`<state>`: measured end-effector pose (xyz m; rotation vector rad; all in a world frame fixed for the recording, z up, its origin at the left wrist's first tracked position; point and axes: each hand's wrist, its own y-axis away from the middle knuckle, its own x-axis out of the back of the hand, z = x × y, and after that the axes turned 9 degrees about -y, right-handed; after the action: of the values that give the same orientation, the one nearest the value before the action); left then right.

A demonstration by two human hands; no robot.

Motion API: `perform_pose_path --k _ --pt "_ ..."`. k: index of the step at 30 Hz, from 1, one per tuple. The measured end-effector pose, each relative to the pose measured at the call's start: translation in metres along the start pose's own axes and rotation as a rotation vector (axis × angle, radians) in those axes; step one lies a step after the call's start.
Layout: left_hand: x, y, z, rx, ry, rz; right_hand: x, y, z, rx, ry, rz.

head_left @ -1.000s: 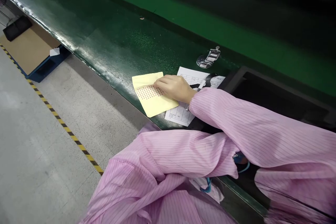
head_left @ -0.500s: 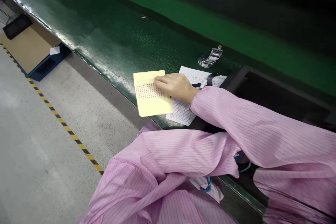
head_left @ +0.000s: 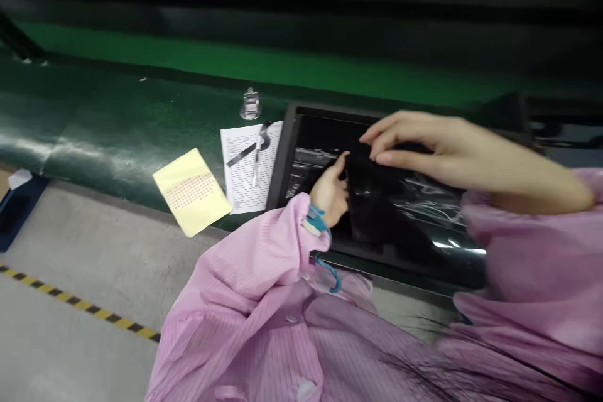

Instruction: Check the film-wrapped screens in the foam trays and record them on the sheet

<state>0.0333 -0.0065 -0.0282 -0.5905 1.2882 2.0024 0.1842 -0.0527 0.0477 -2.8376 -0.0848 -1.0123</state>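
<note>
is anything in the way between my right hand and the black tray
Nothing visible. The right hand hovers, fingers spread, just above the black tray, with only open air under it. The left hand rests in the tray's left part, apart from the right one. The picture is blurred.

A black rectangular tray [head_left: 281, 163] is set flat on the green bench [head_left: 117, 125], just beside its front edge. Glossy dark film-wrapped contents [head_left: 424, 207] are laid inside it, blurred.

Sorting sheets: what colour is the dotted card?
The card is pale yellow with red dots; head view.
</note>
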Motion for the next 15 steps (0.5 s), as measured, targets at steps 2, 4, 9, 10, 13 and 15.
perform_pose_path --k 2,4,9,10,13,15 --pt "0.001 0.002 0.006 0.000 -0.052 -0.029 -0.009 0.030 0.022 0.000 0.034 -0.029" --pt "0.001 0.004 0.009 -0.028 -0.064 -0.051 -0.026 0.044 0.038 0.022 0.069 -0.014" --pt "0.003 0.002 0.007 -0.118 -0.046 -0.081 -0.054 0.043 0.043 0.091 0.164 0.039" --pt "0.003 0.002 0.007 -0.140 -0.046 -0.096 -0.055 0.041 0.041 0.102 0.184 0.038" --pt "0.005 0.003 0.008 -0.183 -0.066 -0.151 -0.055 0.041 0.034 0.121 0.255 0.029" --pt "0.004 0.004 0.009 -0.188 -0.082 -0.171 -0.056 0.041 0.030 0.119 0.299 0.028"
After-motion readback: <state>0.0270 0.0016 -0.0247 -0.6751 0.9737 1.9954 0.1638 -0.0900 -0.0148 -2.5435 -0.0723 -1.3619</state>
